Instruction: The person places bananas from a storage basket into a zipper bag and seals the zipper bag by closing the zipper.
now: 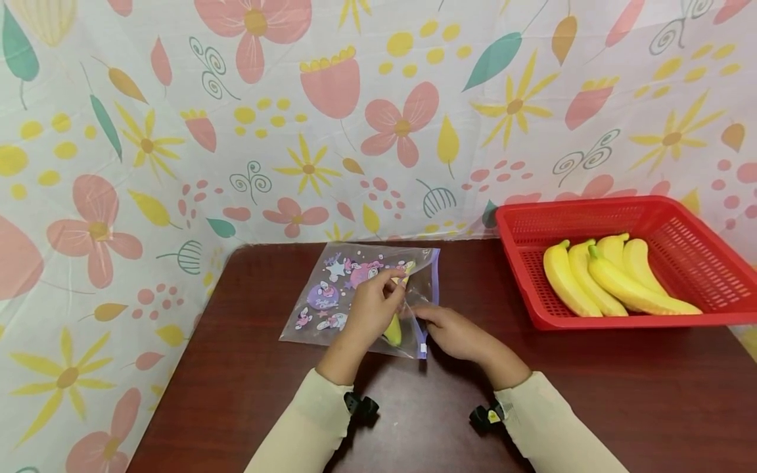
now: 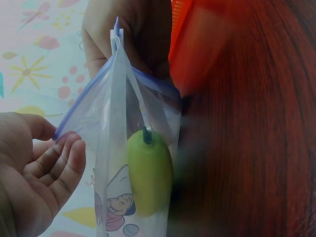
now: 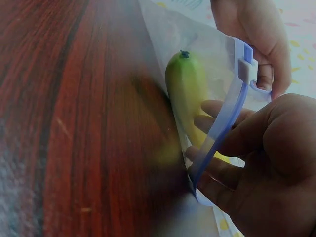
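A clear zip bag [image 1: 369, 259] with cartoon prints and a purple slider edge lies on the table, its mouth toward the right. Inside it is one yellow banana [image 1: 393, 332] with a greenish end, partly covered by my left hand [image 1: 374, 305]. The left thumb and fingers pinch the bag's purple edge, as the left wrist view shows. My right hand [image 1: 455, 332] is at the mouth; its loosely bent fingers [image 3: 217, 173] reach past the purple edge, close to the banana. Whether they touch it I cannot tell. The white slider [image 3: 245, 70] sits at one end of the edge.
A red plastic basket [image 1: 517, 276] stands on the right of the dark wooden table [image 1: 248, 387], with several yellow bananas [image 1: 609, 279] in it. Behind and to the left hangs a flower-patterned cloth [image 1: 378, 184]. Both wrists carry small black cameras.
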`<state>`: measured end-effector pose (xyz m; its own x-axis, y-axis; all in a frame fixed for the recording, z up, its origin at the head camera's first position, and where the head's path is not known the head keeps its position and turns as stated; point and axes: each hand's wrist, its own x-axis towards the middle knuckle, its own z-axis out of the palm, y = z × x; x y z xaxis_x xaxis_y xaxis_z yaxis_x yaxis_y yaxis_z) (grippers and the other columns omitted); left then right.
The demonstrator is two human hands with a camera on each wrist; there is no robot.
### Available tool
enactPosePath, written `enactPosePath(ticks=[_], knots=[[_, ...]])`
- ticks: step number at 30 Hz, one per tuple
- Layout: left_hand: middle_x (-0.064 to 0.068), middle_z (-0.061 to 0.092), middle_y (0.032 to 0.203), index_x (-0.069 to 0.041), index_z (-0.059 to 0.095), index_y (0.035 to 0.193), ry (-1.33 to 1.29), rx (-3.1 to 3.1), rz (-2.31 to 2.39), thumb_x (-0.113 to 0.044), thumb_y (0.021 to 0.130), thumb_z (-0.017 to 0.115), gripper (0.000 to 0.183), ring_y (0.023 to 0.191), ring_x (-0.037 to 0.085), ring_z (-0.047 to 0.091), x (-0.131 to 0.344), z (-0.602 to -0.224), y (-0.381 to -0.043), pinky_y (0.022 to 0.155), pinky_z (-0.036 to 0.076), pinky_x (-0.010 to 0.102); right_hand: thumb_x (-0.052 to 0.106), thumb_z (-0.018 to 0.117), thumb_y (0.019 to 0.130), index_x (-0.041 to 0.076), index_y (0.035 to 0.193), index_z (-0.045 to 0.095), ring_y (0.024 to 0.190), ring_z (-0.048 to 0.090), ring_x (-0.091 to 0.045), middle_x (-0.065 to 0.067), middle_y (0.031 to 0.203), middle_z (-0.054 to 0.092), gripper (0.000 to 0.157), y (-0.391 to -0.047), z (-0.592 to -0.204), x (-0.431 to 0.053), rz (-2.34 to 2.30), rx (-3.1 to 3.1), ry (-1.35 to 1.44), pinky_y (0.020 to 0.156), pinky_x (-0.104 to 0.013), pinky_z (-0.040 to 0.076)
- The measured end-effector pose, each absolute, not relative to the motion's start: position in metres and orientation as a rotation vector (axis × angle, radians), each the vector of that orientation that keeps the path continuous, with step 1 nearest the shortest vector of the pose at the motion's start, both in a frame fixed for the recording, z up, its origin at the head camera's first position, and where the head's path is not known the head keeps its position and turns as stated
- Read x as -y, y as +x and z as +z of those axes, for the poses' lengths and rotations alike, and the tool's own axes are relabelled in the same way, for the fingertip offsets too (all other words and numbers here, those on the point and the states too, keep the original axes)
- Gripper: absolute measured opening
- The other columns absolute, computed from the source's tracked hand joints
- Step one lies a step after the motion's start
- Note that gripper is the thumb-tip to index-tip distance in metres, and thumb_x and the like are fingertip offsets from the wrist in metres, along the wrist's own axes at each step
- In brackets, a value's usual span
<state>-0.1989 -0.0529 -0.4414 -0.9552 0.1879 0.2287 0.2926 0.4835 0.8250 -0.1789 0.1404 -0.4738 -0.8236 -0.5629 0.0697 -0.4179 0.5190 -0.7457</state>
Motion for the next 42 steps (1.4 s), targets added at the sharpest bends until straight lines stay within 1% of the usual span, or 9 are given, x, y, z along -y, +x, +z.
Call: enactPosePath(ticks=[8, 12, 14, 19, 21, 27, 33, 42], knots=[[-0.001, 0.069, 0.08, -0.012, 0.071, 0.122, -0.416, 2.624, -1.432, -0.019, 0.097, 0.061, 0.027, 0.064, 0.004, 0.059, 0.054, -0.442, -0.2, 0.059, 0.05, 0.021, -0.01, 0.044, 0.093, 0.009, 0.131, 0.066, 0.13, 0.059, -0.029, -0.009, 0.134, 0.067, 0.047, -0.179, -0.473, -0.14, -1.163, -2.624, -0.856, 0.109, -0.054, 0.046], [-0.001, 0.068, 0.079, -0.013, 0.071, 0.122, -0.415, 2.622, -1.43, -0.019, 0.097, 0.061, 0.027, 0.063, 0.005, 0.058, 0.054, -0.442, -0.201, 0.058, 0.049, 0.021, -0.006, 0.045, 0.096, 0.009, 0.13, 0.067, 0.127, 0.061, -0.028, -0.008, 0.131, 0.069, 0.043, -0.181, -0.469, -0.14, -1.2, -2.634, -0.796, 0.107, -0.053, 0.047], [-0.001, 0.068, 0.078, -0.013, 0.071, 0.121, -0.418, 2.618, -1.439, -0.019, 0.098, 0.061, 0.026, 0.061, 0.005, 0.058, 0.054, -0.442, -0.201, 0.056, 0.049, 0.021, -0.003, 0.047, 0.097, 0.009, 0.129, 0.067, 0.123, 0.063, -0.026, -0.008, 0.128, 0.07, 0.04, -0.181, -0.468, -0.141, -1.213, -2.65, -0.761, 0.105, -0.051, 0.05], [-0.001, 0.068, 0.076, -0.012, 0.071, 0.12, -0.418, 2.61, -1.465, -0.018, 0.099, 0.061, 0.024, 0.06, 0.005, 0.058, 0.054, -0.442, -0.201, 0.054, 0.048, 0.021, 0.004, 0.053, 0.099, 0.012, 0.127, 0.069, 0.106, 0.067, -0.019, -0.007, 0.124, 0.071, 0.033, -0.181, -0.464, -0.143, -1.24, -2.681, -0.689, 0.092, -0.041, 0.055], [-0.001, 0.068, 0.076, -0.012, 0.071, 0.12, -0.415, 2.608, -1.469, -0.017, 0.099, 0.061, 0.024, 0.059, 0.005, 0.058, 0.054, -0.442, -0.202, 0.054, 0.048, 0.021, 0.006, 0.055, 0.099, 0.013, 0.126, 0.069, 0.103, 0.067, -0.017, -0.006, 0.123, 0.071, 0.031, -0.182, -0.462, -0.144, -1.256, -2.688, -0.686, 0.09, -0.039, 0.055], [0.0, 0.067, 0.076, -0.011, 0.071, 0.122, -0.4, 2.604, -1.471, -0.019, 0.098, 0.06, 0.027, 0.059, 0.006, 0.058, 0.054, -0.442, -0.202, 0.053, 0.048, 0.022, 0.008, 0.059, 0.098, 0.01, 0.127, 0.068, 0.11, 0.067, -0.022, -0.006, 0.121, 0.071, 0.03, -0.181, -0.457, -0.147, -1.299, -2.722, -0.684, 0.093, -0.045, 0.056], [0.0, 0.066, 0.074, -0.011, 0.07, 0.122, -0.381, 2.609, -1.477, -0.02, 0.098, 0.06, 0.027, 0.058, 0.006, 0.058, 0.054, -0.442, -0.201, 0.052, 0.048, 0.022, 0.011, 0.061, 0.098, 0.011, 0.125, 0.069, 0.11, 0.066, -0.02, -0.003, 0.118, 0.071, 0.028, -0.178, -0.446, -0.15, -1.293, -2.758, -0.671, 0.094, -0.049, 0.056], [0.0, 0.066, 0.073, -0.01, 0.071, 0.121, -0.38, 2.603, -1.481, -0.019, 0.098, 0.061, 0.027, 0.056, 0.005, 0.057, 0.055, -0.441, -0.2, 0.052, 0.046, 0.021, 0.011, 0.063, 0.097, 0.018, 0.123, 0.069, 0.108, 0.066, -0.018, -0.001, 0.117, 0.07, 0.028, -0.174, -0.429, -0.158, -1.296, -2.815, -0.682, 0.093, -0.046, 0.057]])
